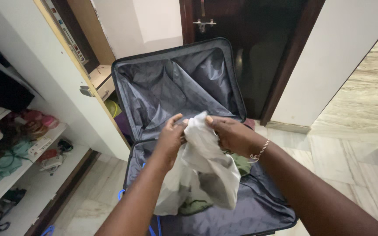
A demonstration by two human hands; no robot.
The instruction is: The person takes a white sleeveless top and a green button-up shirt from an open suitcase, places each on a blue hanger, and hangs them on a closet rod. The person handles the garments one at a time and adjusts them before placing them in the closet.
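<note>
a: how were the hands placed?
b: both arms reached forward; the left hand (170,139) and right hand (231,133) had their fingers clamped on one white cloth (206,168), held over the open suitcase (176,87).
a: anything hidden?
b: the cloth covered green clothes (194,205) below; their count was unclear.

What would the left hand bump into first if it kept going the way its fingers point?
Probably the raised suitcase lid. The left hand, gripping the white cloth, points up and away toward the lid's grey lining, though depth is hard to judge here.
</note>
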